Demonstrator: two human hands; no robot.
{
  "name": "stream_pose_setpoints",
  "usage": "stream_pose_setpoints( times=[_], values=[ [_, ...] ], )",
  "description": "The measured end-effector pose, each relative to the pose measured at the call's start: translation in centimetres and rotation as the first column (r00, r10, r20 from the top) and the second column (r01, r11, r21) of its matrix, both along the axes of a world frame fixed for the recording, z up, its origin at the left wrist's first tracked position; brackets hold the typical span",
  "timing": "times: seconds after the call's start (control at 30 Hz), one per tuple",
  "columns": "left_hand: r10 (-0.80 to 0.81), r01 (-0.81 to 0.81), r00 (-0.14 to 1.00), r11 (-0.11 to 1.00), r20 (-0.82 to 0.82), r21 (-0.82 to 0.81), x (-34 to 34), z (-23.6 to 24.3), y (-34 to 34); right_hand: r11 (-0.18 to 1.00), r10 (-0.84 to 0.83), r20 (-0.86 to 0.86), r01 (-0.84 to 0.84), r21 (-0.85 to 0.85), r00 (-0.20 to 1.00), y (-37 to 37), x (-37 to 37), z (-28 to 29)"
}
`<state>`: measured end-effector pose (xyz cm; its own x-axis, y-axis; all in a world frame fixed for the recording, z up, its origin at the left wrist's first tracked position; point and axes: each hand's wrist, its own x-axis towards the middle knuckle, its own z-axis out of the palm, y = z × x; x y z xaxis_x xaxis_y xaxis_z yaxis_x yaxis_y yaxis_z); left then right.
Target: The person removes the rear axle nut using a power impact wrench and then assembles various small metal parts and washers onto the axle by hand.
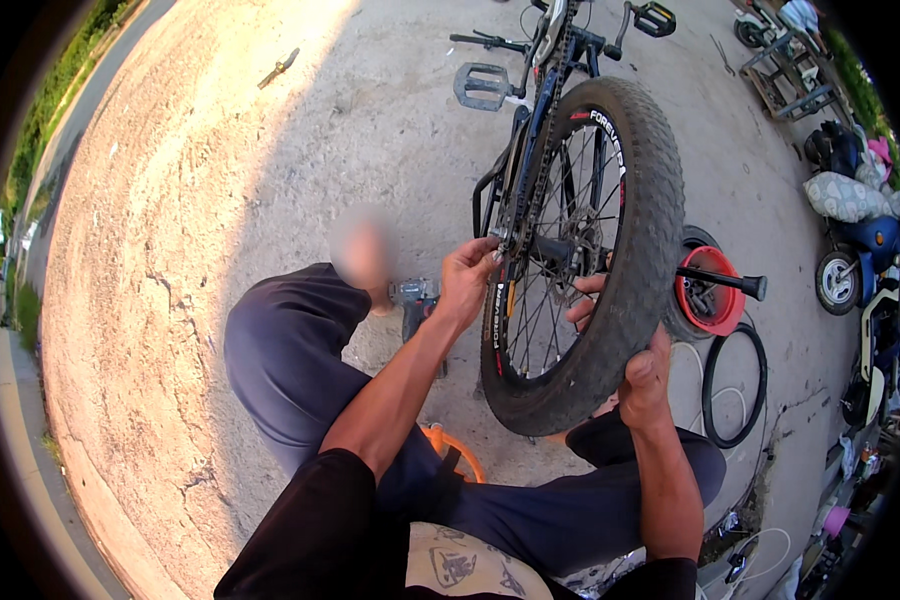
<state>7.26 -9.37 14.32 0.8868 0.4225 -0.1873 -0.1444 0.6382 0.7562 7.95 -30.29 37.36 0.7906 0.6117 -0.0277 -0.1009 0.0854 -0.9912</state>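
Note:
A bicycle's fat-tyred wheel (660, 190) stands upright in front of me, joined to the dark frame (530, 140). At the wheel's left side my left hand (465, 285) pinches with thumb and fingers by the axle end and chain. Whatever small part lies between those fingertips is hidden. My right hand (646, 385) grips the lower right of the tyre, its thumb outside. Fingers show through the spokes (550, 330). Left of the wheel, near my left forearm, a cordless drill (416, 305) is on the ground.
Right of the wheel sits a red bucket (715, 315) of dark parts, a black-handled bar (725, 279) across it. A black rubber ring (760, 395) lies nearby. An orange curved object (460, 450) is between my legs. Scooters (860, 265) and a metal frame cart (795, 85) line the right.

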Motion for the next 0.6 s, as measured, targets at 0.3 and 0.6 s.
stream_pose_setpoints(
  times=[0.3,0.6],
  values=[
    [0.054,-0.033,0.98,0.993,-0.193,0.109,-1.7,2.9,-0.9,0.993,-0.028,0.061,0.035,-0.114,0.998,0.4,-0.6,0.7],
    [0.127,-0.096,0.936,0.989,-0.328,0.11,-3.3,6.5,-2.2,0.992,-0.015,0.073,0.024,-0.122,0.997,0.4,-0.7,0.5]
  ],
)
